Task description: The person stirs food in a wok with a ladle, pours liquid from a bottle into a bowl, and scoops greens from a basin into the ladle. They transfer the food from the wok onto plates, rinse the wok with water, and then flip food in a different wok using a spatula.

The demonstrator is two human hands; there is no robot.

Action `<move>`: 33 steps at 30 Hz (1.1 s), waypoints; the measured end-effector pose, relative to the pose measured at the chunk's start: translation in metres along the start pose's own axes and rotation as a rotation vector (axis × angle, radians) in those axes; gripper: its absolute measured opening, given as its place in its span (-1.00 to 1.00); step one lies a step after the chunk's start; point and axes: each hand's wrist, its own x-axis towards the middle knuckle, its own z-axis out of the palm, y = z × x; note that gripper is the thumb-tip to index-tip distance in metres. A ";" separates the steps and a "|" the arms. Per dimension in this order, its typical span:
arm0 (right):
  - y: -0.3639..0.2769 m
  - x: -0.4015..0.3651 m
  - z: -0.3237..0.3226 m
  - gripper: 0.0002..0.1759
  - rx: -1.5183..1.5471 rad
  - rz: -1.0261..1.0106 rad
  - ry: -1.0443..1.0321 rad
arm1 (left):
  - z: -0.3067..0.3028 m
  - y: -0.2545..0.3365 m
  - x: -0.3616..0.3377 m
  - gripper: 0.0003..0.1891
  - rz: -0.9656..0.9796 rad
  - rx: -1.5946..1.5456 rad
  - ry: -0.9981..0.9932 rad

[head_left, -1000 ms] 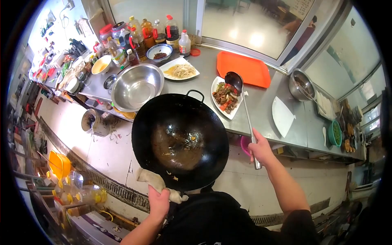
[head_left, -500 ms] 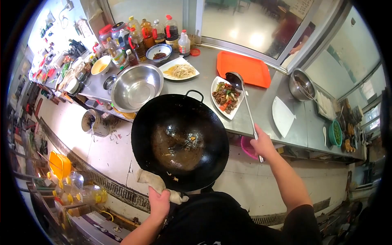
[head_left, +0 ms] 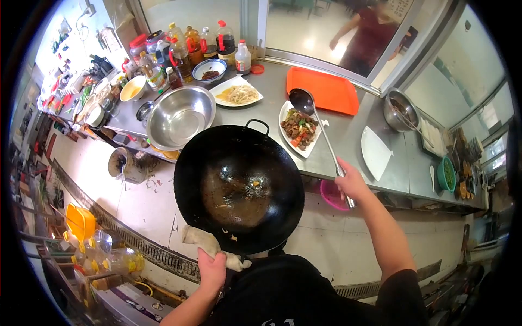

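My left hand (head_left: 212,267) is closed on a beige cloth (head_left: 202,239) at the near rim of a large black wok (head_left: 239,179), whose bottom shows an oily sheen and a few food scraps. My right hand (head_left: 352,182) grips the lower handle of a metal ladle (head_left: 329,142). The dark bowl of the ladle is over the far end of a white plate (head_left: 308,151) that holds cooked meat and vegetables (head_left: 298,128). Whether the ladle touches the plate, I cannot tell.
A steel counter (head_left: 340,130) bears an orange tray (head_left: 321,89), a steel basin (head_left: 182,117), a plate of pale shreds (head_left: 239,95), a white plate (head_left: 375,154), a steel pot (head_left: 401,111) and several bottles. A bucket (head_left: 126,164) stands on the floor. Behind the glass stands a person (head_left: 370,41).
The ladle's bowl has moved slightly left and up, and my right hand has shifted a little right. The person behind the glass now shows more fully. My left hand and the wok have hardly moved.
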 end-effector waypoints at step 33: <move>-0.010 -0.167 0.060 -0.15 -0.014 0.295 -0.591 | -0.002 0.003 -0.005 -0.44 -0.025 0.239 -0.058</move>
